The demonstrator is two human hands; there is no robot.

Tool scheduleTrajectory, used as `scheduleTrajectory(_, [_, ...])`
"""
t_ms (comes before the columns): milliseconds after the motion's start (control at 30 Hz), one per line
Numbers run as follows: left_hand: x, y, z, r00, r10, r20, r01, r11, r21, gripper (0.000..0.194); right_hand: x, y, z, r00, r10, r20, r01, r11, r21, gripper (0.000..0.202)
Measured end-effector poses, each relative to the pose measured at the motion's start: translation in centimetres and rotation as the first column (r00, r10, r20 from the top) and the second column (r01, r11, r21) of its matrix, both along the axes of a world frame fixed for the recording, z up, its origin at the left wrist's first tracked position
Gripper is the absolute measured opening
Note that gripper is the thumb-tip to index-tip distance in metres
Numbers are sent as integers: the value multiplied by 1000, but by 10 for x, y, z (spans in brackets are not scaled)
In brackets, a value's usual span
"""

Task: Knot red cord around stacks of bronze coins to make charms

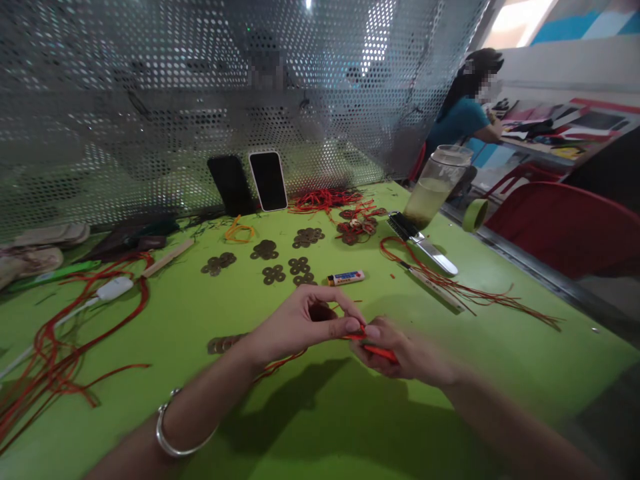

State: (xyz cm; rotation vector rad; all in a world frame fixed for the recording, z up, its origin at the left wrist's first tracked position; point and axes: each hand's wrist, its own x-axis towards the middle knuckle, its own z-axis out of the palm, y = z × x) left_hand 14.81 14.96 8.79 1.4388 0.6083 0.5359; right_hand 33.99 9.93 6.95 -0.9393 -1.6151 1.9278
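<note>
My left hand point(313, 319) pinches a red cord point(356, 335) between thumb and forefinger, above the green table. Against it, my right hand point(387, 350) is closed round a bright red-orange piece point(381, 352), which may be a tool handle or bundled cord; I cannot tell. Red strands trail from under my left hand toward my left wrist. A row of coins point(223, 344) lies beside my left forearm. Beyond my hands are small piles of round coins point(273, 275) and a small glue tube point(346, 277).
Two phones point(269, 181) lean on a perforated metal screen point(200, 100). Red cords point(65, 333) and a white plug lie left. At right are a brush point(425, 247), a knife point(435, 290), a jar point(433, 193) and tape point(475, 215). A person point(463, 113) sits beyond.
</note>
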Motion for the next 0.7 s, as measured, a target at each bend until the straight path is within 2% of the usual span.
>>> scheduleTrajectory(233, [-2, 0, 1, 997, -58, 58, 51, 992, 119, 23, -3, -2, -1, 998, 51, -35, -55, 993, -105, 53])
scheduleTrajectory(433, [-3, -3, 1, 986, -157, 51, 151, 983, 105, 21, 0, -5, -2, 992, 96, -82, -105, 987, -124, 57])
scheduleTrajectory(700, [0, -5, 6, 995, -45, 87, 39, 997, 64, 20, 2, -1, 0, 989, 108, -105, -120, 986, -112, 55])
